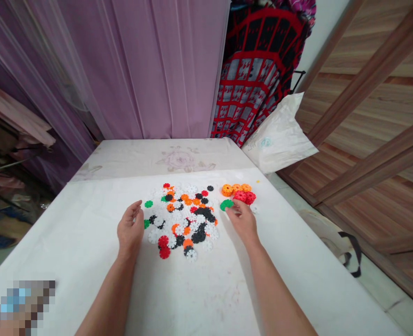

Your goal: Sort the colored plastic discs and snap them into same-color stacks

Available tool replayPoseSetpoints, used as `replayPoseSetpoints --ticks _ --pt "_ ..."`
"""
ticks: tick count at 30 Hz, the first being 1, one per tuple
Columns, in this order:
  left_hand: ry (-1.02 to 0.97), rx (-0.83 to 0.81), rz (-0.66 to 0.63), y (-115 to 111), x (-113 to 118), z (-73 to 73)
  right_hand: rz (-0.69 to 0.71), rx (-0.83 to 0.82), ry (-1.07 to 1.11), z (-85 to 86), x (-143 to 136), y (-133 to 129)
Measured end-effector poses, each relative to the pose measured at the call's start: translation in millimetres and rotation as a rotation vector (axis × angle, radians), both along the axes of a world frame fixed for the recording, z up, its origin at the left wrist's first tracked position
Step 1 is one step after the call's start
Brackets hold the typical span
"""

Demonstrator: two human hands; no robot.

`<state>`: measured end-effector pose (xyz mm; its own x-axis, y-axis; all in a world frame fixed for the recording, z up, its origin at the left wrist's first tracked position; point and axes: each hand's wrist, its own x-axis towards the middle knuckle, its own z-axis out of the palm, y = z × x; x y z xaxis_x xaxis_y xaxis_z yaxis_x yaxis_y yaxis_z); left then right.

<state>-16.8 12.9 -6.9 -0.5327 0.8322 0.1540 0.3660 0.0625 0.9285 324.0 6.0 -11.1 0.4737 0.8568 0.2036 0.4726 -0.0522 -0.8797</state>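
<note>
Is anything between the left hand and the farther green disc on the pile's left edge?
Nothing visible: just white cloth separates the left hand's fingers from that green disc. The nearer green disc sits beside the thumb.

Matt plastic-looking discs lie on smooth white cloth, near a crinkled plastic-looking bag.

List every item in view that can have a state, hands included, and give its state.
Left hand: half curled, seemingly empty
Right hand: fingers closed on green discs
Green discs: gripped together
Mixed discs: loose, spread out, overlapping
Orange discs: grouped
Red discs: grouped beside the orange
White bag: crumpled
Purple curtain: hanging in folds
</note>
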Motion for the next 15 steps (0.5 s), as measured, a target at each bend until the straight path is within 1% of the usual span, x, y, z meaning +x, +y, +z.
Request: replayPoseSetpoints --ticks 3,8,15 --pt "0.005 -0.011 0.005 -0.1 -0.8 -0.7 -0.004 -0.029 -0.114 -2.1 -5.3 1.6" --pt "0.015 -0.012 -0.009 0.4 -2.6 -4.4 -0.019 -0.074 -0.28 -3.6 -5.7 9.0" --pt "-0.003 -0.02 0.001 3.6 -4.4 -11.6 0.001 -0.056 -0.325 -5.1 -7.2 9.8"
